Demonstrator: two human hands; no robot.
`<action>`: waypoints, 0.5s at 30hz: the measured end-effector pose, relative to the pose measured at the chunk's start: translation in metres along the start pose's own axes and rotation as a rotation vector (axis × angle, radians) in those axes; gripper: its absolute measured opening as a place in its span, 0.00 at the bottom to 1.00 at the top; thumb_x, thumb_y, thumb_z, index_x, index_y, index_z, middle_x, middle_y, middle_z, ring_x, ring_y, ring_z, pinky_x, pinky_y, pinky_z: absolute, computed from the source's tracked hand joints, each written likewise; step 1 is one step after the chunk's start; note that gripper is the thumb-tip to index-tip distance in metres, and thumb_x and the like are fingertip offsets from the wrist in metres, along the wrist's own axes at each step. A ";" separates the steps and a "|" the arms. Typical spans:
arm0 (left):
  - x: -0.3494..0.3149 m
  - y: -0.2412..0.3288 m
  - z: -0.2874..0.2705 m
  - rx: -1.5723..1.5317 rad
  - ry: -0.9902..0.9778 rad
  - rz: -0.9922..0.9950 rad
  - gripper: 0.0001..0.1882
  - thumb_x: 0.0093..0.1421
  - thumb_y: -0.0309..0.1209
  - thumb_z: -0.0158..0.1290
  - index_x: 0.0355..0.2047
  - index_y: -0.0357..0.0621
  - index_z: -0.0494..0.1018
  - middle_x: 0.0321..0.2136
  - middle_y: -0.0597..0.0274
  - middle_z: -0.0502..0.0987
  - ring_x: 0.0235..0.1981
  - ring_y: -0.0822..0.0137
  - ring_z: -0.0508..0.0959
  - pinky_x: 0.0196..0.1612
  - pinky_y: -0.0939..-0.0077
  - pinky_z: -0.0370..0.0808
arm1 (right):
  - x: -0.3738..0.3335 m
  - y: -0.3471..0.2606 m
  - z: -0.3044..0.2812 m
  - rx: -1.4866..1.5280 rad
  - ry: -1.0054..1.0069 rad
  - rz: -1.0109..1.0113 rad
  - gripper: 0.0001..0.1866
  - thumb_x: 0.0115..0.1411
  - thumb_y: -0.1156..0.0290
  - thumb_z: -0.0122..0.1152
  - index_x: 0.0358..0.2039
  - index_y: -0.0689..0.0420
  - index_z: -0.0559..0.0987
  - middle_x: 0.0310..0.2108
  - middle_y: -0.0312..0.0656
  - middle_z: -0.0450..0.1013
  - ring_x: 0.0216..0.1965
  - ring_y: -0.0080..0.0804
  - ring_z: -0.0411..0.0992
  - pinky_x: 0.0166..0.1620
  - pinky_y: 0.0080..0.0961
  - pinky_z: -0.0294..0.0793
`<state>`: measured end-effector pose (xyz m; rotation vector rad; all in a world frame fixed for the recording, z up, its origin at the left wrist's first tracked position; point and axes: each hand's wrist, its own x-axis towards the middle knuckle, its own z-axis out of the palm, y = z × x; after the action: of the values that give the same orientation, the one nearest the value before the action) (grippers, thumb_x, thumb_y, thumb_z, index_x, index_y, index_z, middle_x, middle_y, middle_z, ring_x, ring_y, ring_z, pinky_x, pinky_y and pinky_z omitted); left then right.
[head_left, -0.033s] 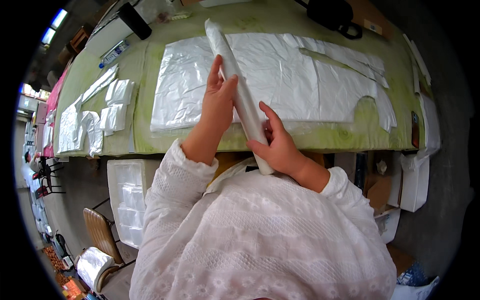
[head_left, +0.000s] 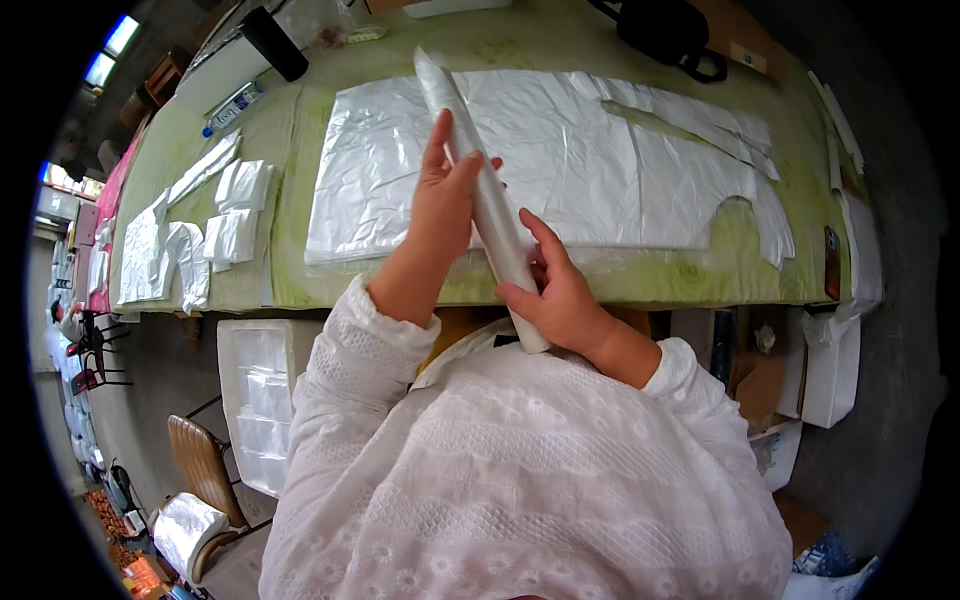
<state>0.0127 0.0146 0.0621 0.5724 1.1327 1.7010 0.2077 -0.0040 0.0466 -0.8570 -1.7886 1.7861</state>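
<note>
A long roll of thin, whitish plastic film point(head_left: 503, 232) slants across the middle, its far end above the table and its near end against my front. Wrapped round its upper half is my left hand point(head_left: 440, 198), with fingertips showing on the far side. Lower down, my right hand point(head_left: 565, 298) grips the roll between thumb and fingers. Beneath and beyond the roll lies a large flat white plastic bag point(head_left: 590, 165), creased, with a slit and a rounded cut-out toward its right end.
Green cloth covers the table point(head_left: 400, 283). Smaller folded white plastic bags point(head_left: 235, 235) lie at left, near a bottle point(head_left: 232, 108) and a black cylinder point(head_left: 272, 44). A black bag point(head_left: 660, 35) sits far right, a phone point(head_left: 831, 262) at the right edge. Below left stand a white foam box point(head_left: 262, 400) and a chair point(head_left: 200, 465).
Fingertips of my left hand now show beyond the roll's right side. The whole view has shifted very slightly; both hands keep their hold.
</note>
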 end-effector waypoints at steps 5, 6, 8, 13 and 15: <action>0.003 -0.022 0.026 0.199 0.057 -0.034 0.42 0.63 0.22 0.49 0.75 0.63 0.48 0.47 0.57 0.72 0.41 0.67 0.76 0.39 0.67 0.80 | 0.006 0.000 -0.011 -0.025 0.022 0.005 0.48 0.60 0.68 0.68 0.74 0.55 0.50 0.53 0.50 0.70 0.49 0.36 0.73 0.53 0.34 0.74; 0.005 -0.027 0.028 0.218 0.050 -0.042 0.43 0.62 0.22 0.49 0.75 0.61 0.48 0.46 0.55 0.73 0.40 0.68 0.76 0.38 0.67 0.79 | 0.006 0.000 -0.013 -0.019 0.032 0.006 0.47 0.60 0.68 0.68 0.74 0.56 0.51 0.54 0.50 0.70 0.50 0.36 0.72 0.54 0.34 0.74; 0.013 -0.027 0.036 0.221 0.012 -0.071 0.43 0.62 0.22 0.49 0.75 0.63 0.49 0.42 0.57 0.73 0.38 0.68 0.75 0.37 0.66 0.79 | 0.008 -0.001 -0.018 0.044 0.047 0.102 0.46 0.61 0.67 0.67 0.73 0.58 0.51 0.55 0.50 0.69 0.52 0.37 0.72 0.55 0.34 0.73; 0.048 -0.019 0.051 0.204 0.030 -0.098 0.42 0.62 0.21 0.49 0.74 0.63 0.50 0.38 0.61 0.72 0.36 0.68 0.74 0.38 0.66 0.79 | 0.003 -0.005 -0.033 0.141 0.051 0.212 0.44 0.61 0.67 0.66 0.72 0.62 0.53 0.56 0.49 0.70 0.52 0.35 0.73 0.55 0.33 0.73; 0.075 -0.016 0.043 0.144 0.055 -0.089 0.42 0.61 0.20 0.50 0.74 0.63 0.51 0.36 0.60 0.72 0.35 0.67 0.74 0.39 0.64 0.79 | -0.013 -0.012 -0.051 0.155 -0.029 0.269 0.42 0.61 0.68 0.66 0.71 0.62 0.55 0.55 0.47 0.71 0.51 0.34 0.73 0.55 0.33 0.73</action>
<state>0.0232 0.1016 0.0580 0.5582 1.3086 1.5763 0.2523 0.0231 0.0625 -1.0524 -1.5860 2.0838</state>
